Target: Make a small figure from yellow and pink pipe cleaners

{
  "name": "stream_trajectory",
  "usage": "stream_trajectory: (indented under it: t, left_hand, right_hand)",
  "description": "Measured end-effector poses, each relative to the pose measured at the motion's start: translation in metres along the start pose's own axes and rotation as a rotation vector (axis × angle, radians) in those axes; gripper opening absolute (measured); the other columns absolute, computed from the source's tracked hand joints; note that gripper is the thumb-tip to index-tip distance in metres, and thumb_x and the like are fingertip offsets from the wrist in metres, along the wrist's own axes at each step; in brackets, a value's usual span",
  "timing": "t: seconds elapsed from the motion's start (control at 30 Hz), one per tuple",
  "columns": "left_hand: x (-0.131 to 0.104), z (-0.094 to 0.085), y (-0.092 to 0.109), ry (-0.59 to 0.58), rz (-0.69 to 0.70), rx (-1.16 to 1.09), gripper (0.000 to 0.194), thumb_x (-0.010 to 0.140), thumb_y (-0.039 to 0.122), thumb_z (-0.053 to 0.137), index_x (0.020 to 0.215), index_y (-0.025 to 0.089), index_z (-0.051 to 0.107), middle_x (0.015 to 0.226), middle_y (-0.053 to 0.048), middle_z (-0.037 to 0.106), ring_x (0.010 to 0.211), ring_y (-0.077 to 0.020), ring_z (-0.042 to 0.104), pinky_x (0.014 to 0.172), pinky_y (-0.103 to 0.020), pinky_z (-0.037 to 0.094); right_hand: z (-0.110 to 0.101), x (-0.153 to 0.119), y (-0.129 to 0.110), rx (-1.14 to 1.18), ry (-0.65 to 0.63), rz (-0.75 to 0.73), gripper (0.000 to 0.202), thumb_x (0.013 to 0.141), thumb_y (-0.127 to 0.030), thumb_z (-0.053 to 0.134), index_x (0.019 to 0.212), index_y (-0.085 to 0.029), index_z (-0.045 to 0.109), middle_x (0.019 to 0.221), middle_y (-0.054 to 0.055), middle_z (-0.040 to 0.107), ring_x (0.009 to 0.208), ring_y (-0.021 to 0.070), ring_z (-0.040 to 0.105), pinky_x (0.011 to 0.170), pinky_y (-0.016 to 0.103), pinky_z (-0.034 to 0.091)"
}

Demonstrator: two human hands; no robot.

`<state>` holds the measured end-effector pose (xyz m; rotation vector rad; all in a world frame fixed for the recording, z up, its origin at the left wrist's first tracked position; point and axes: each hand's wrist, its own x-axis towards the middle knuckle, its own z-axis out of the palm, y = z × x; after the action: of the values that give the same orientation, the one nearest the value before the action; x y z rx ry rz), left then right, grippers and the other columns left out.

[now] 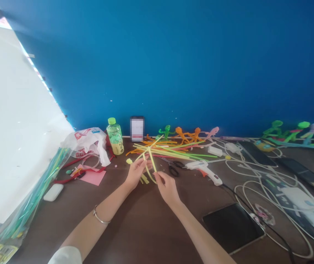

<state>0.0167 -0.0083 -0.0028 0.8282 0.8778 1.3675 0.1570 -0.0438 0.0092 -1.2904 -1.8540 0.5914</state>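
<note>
Both hands are at the middle of the dark table, working on yellow pipe cleaners (152, 161) joined in a branching shape. My left hand (136, 171) has its fingers closed around the lower left strands. A strand on the right is pinched between thumb and fingers of my right hand (168, 187). Short yellow pieces (144, 179) show just below and between the hands. Behind them lies a pile of loose yellow, orange, pink and green pipe cleaners (184, 149). Black-handled scissors (173, 169) rest to the right, beyond my right hand.
A green-capped bottle (115, 138), a phone (137, 129) and small pipe-cleaner figures (183, 135) stand at the back. At right are a white glue gun (205, 169), a dark tablet (233, 226) and cables. A plastic bag (86, 141) and pink paper (93, 176) lie left.
</note>
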Motion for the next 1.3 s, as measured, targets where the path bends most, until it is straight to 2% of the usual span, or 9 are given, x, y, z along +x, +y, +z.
stream_trajectory:
  t: [0.13,0.43,0.8,1.0,1.1,1.17,1.23,1.3]
  left_hand:
    - [0.000,0.000,0.000,0.007,-0.007,-0.010,0.037,0.068,0.040,0.063,0.094,0.013,0.062,0.096,-0.013,0.066,0.089,-0.0232,0.063,0.078,-0.038,0.050]
    - [-0.002,0.000,0.005,0.038,0.009,-0.098,0.034,0.070,0.035,0.063,0.096,0.013,0.061,0.093,-0.013,0.067,0.091,-0.0239,0.063,0.080,-0.038,0.050]
    - [-0.002,-0.001,0.005,0.086,0.045,-0.129,0.036,0.066,0.033,0.068,0.095,0.013,0.064,0.084,-0.009,0.068,0.081,-0.0211,0.065,0.082,-0.040,0.050]
    - [-0.001,-0.002,0.006,0.093,0.053,-0.127,0.026,0.065,0.033,0.068,0.079,0.012,0.066,0.078,-0.005,0.066,0.065,-0.0133,0.064,0.077,-0.036,0.052]
    - [-0.001,-0.004,0.011,0.080,0.068,-0.119,0.023,0.066,0.032,0.067,0.076,0.012,0.065,0.073,-0.003,0.064,0.062,-0.0115,0.063,0.075,-0.033,0.052]
    - [0.000,-0.005,0.014,0.089,0.084,-0.103,0.023,0.068,0.033,0.066,0.076,0.012,0.063,0.070,-0.003,0.064,0.063,-0.0120,0.063,0.073,-0.031,0.052]
    - [0.000,-0.007,0.016,0.096,0.085,-0.089,0.023,0.069,0.034,0.064,0.076,0.012,0.062,0.071,-0.004,0.066,0.067,-0.0139,0.064,0.072,-0.029,0.051]
    - [0.001,-0.008,0.016,0.091,0.074,-0.094,0.023,0.070,0.034,0.063,0.077,0.013,0.060,0.076,-0.006,0.067,0.073,-0.0164,0.065,0.072,-0.030,0.051]
  right_hand:
    - [0.000,-0.005,0.003,-0.031,-0.034,-0.013,0.031,0.086,-0.034,0.038,0.065,-0.020,0.055,0.062,0.003,0.057,0.055,0.0151,0.051,0.052,0.024,0.037]
    - [0.001,-0.009,0.004,-0.127,-0.090,-0.050,0.033,0.086,-0.031,0.037,0.059,-0.020,0.052,0.055,0.001,0.048,0.051,0.0134,0.044,0.052,0.024,0.033]
    - [0.005,-0.009,0.008,-0.179,-0.071,-0.105,0.033,0.084,-0.028,0.040,0.055,-0.018,0.053,0.052,0.000,0.045,0.048,0.0108,0.042,0.049,0.023,0.030]
    - [0.003,-0.009,0.008,-0.161,-0.104,-0.088,0.034,0.084,-0.029,0.040,0.054,-0.018,0.052,0.053,-0.001,0.045,0.048,0.0104,0.041,0.050,0.023,0.030]
    - [-0.001,-0.007,0.008,-0.088,-0.064,-0.026,0.033,0.083,-0.034,0.044,0.055,-0.018,0.053,0.053,-0.001,0.045,0.049,0.0105,0.041,0.050,0.023,0.031]
    - [-0.006,-0.005,0.009,0.013,0.024,0.064,0.034,0.079,-0.039,0.050,0.053,-0.018,0.052,0.054,-0.001,0.046,0.051,0.0110,0.042,0.051,0.024,0.033]
    - [-0.011,-0.003,0.009,0.212,0.105,0.212,0.035,0.074,-0.046,0.054,0.054,-0.017,0.052,0.058,0.001,0.050,0.055,0.0123,0.048,0.053,0.024,0.038]
    - [-0.014,-0.001,0.008,0.539,0.119,0.392,0.036,0.070,-0.051,0.057,0.059,-0.017,0.055,0.066,0.003,0.057,0.062,0.0154,0.056,0.056,0.026,0.044]
